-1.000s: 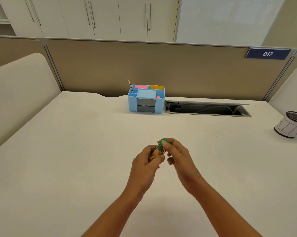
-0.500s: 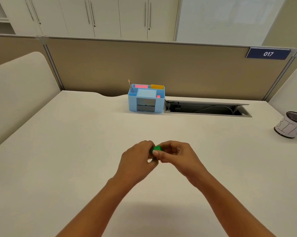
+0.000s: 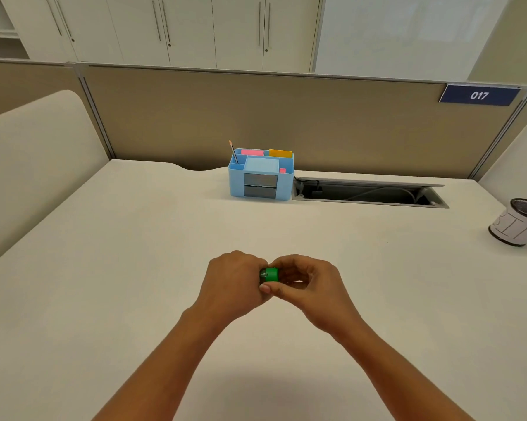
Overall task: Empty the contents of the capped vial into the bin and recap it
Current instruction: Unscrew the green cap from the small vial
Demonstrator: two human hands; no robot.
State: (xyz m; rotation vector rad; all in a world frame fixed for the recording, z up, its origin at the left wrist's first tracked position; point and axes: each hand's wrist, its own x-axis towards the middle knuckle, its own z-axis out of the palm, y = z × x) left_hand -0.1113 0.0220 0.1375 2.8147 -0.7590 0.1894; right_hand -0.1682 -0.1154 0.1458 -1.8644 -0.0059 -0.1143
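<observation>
Both hands meet over the middle of the white desk. My left hand (image 3: 233, 282) is wrapped around the vial's body, which is hidden inside the fist. The vial's green cap (image 3: 270, 275) pokes out to the right, lying sideways. My right hand (image 3: 309, 285) pinches that cap between thumb and fingers. Whether the cap is loose on the vial cannot be told. The bin (image 3: 519, 223), a small cup with a dark mesh rim and a white paper label, stands far off at the desk's right edge.
A light blue desk organiser (image 3: 260, 174) with a pencil and coloured notes stands at the back centre. Beside it to the right is an open cable tray slot (image 3: 368, 194). A beige partition closes the far side of the desk.
The vial has been tipped from upright to sideways and drawn into my left fist. Both hands sank slightly and turned inward, my right fingers staying on the green cap.
</observation>
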